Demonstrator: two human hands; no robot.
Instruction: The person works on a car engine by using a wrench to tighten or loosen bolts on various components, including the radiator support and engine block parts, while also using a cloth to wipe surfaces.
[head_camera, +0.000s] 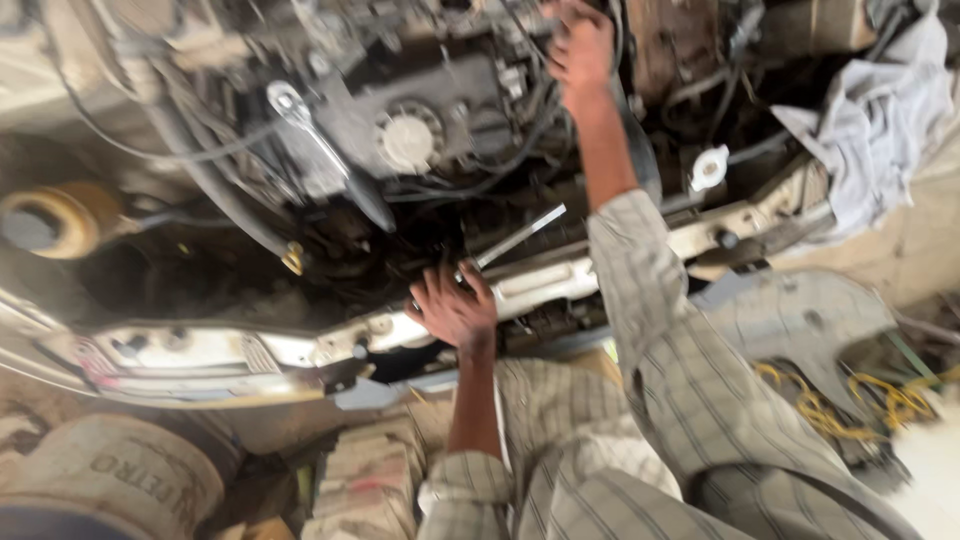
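I look down into an open car engine bay (420, 130). My left hand (455, 305) rests on the white front crossmember (540, 280), fingers curled around the handle end of a long metal wrench (520, 238). My right hand (580, 45) reaches far into the bay, fingers closed among black hoses and cables at the back of the engine; what it grips is hidden. A second silver wrench (300, 115) lies on top of the engine beside a round pale cap (408, 140).
A grey cloth (880, 110) lies at the right edge of the bay. A white reservoir cap (708, 168) sits right of my arm. Yellow wires (850, 395) trail at lower right. A drum (110, 470) and stacked bricks (365, 470) stand below.
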